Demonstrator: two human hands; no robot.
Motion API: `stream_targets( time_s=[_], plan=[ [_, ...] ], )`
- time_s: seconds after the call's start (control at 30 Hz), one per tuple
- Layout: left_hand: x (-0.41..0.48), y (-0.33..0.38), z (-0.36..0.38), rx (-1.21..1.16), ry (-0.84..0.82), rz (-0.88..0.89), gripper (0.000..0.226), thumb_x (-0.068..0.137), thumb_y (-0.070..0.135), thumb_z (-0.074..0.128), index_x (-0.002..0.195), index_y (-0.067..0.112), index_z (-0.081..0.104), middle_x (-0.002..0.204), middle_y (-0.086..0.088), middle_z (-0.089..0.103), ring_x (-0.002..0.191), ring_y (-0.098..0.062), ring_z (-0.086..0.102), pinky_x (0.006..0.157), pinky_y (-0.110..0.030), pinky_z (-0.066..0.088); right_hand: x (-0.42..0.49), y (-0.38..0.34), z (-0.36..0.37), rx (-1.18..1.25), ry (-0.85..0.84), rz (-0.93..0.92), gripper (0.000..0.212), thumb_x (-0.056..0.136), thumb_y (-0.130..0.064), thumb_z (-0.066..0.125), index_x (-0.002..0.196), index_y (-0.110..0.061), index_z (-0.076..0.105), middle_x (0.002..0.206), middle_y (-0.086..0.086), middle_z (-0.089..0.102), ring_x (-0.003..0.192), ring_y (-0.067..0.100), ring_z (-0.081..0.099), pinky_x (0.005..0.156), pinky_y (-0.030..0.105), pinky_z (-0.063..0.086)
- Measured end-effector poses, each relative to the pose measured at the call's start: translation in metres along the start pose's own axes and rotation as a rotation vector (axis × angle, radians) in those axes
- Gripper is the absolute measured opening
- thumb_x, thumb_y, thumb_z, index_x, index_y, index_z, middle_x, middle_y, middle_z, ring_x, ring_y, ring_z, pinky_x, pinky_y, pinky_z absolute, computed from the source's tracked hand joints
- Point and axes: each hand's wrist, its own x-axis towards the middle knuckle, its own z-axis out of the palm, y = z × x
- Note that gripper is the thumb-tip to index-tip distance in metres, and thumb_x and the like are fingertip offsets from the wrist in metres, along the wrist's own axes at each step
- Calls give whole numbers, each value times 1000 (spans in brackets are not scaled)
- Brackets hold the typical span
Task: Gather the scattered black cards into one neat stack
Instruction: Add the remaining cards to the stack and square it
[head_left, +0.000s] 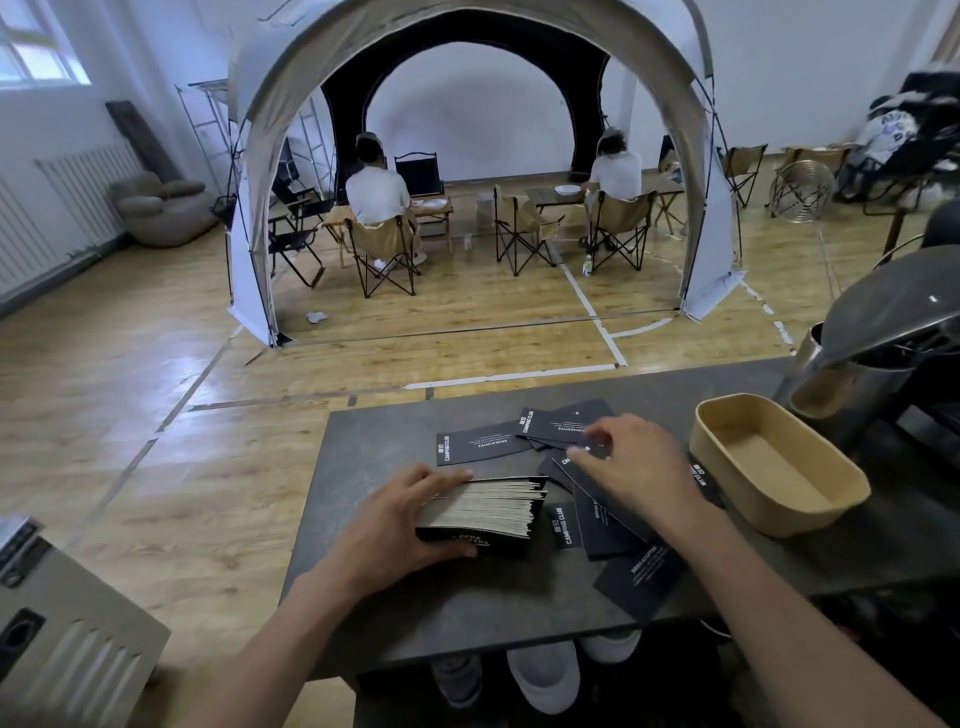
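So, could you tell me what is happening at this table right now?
A person is collecting black cards on a dark table. Their left hand grips a thick stack by its sides. Their right hand reaches into the loose cards beside it, though blur hides whether it has one pinched. Several cards lie scattered, not yet gathered. A tan tray to the right looks empty.

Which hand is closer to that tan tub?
Right. The right hand is over loose cards just beside the tan tub; the left hand grips the card stack, farther away.
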Motion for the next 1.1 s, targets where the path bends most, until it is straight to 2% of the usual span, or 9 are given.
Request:
stream_targets(
  time_s=[0.17,0.37,0.47,0.57,0.67,0.73,0.8,0.9,1.1],
  plan=[
    [0,-3,1,-23,-7,7,84,71,74,80,143,41,53,131,21,46,121,-3,54,103,-33,51,-6,9,4,-184,-150,85,42,70,-49,80,106,-27,74,112,-2,73,109,22,65,86,30,50],
    [1,2,0,-53,36,13,97,68,71,84,149,37,43,159,19,31,144,-4,41,116,-39,45,10,-17,-12,213,-23,-103,37,72,-45,76,104,-26,78,101,-5,74,94,14,68,90,32,56],
    [1,2,2,-115,92,0,131,63,62,92,163,30,14,172,14,9,155,-2,21,115,-18,37,13,-46,0,305,-432,-267,25,90,-42,68,101,-23,80,90,-8,77,80,3,65,79,26,53],
    [-1,1,2,-156,55,-81,137,59,63,93,160,45,2,163,15,31,146,0,37,111,-19,40,19,-54,14,446,-689,-282,31,99,-48,59,90,-25,78,73,-15,71,66,-2,61,69,16,49],
    [-2,2,0,-122,-7,-148,122,59,65,91,153,51,15,132,16,57,120,-4,58,105,-28,46,50,-37,18,623,-338,-142,32,98,-43,61,99,-15,77,94,0,79,89,14,74,91,40,59],
    [-1,3,-3,-62,-5,-129,103,61,69,88,146,44,35,126,19,57,115,-2,58,102,-29,48,73,-14,16,262,-142,-114,29,88,-45,73,101,-20,77,101,-2,78,98,17,71,92,40,57],
    [0,5,-4,-19,13,-76,85,63,75,83,133,37,52,121,21,60,110,1,59,97,-31,52,83,4,18,-63,-225,-141,35,79,-48,80,105,-24,78,109,-3,76,106,19,68,92,37,56],
    [0,6,-5,9,9,-87,79,64,82,77,122,31,59,116,21,55,101,2,59,90,-31,53,89,14,20,-108,-264,-193,32,78,-47,81,102,-26,79,107,-3,77,103,18,69,90,32,55],
    [-2,3,-1,3,-5,-116,117,62,83,78,155,23,40,163,18,21,146,-5,36,121,-39,39,80,-1,16,140,-44,-362,33,79,-50,71,105,-29,75,102,-9,71,94,12,65,86,30,53]
  ],
)
